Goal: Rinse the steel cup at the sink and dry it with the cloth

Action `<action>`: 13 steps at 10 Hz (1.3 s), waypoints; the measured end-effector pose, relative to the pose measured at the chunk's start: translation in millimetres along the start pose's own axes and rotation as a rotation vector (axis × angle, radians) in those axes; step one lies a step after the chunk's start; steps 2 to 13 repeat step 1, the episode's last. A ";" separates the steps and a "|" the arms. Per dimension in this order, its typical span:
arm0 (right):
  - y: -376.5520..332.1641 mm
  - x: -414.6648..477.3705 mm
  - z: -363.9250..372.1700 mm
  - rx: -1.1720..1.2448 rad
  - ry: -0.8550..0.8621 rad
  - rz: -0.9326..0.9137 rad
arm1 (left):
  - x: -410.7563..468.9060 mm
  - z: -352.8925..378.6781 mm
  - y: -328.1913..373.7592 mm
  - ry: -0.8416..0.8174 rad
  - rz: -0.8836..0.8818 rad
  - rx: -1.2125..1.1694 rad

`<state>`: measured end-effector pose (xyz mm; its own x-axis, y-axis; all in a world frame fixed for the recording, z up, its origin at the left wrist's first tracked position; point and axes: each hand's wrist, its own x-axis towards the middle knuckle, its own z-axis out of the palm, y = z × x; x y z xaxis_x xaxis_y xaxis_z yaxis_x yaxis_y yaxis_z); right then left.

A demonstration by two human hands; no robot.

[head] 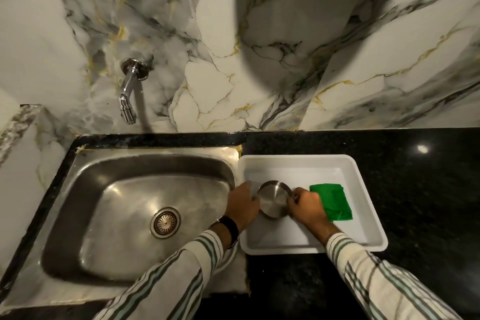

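Brushed steel, round and smooth, the one cup (274, 201) stands inside a white plastic tray (363, 189) with rounded corners. The left hand (242, 206) and right hand (306, 206) each press fingers against the cup's sides, closed on it between them. One folded green cloth (332, 200) lies in the tray just beside the right hand. The tray sits on a speckled black stone bench (428, 189), touching the edge of a dull steel sink (130, 202) with one round drain. One chrome tap (128, 91) juts from the veined marble wall.
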<state>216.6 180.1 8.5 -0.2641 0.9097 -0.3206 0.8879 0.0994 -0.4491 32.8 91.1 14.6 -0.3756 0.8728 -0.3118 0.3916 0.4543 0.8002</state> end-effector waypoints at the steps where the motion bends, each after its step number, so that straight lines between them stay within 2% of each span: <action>1: -9.4 -5.4 -19.6 -0.090 0.008 0.039 | -7.0 -38.5 1.4 0.216 0.123 -0.031; 13: -9.4 -5.4 -19.6 -0.090 0.008 0.039 | -7.0 -38.5 1.4 0.216 0.123 -0.031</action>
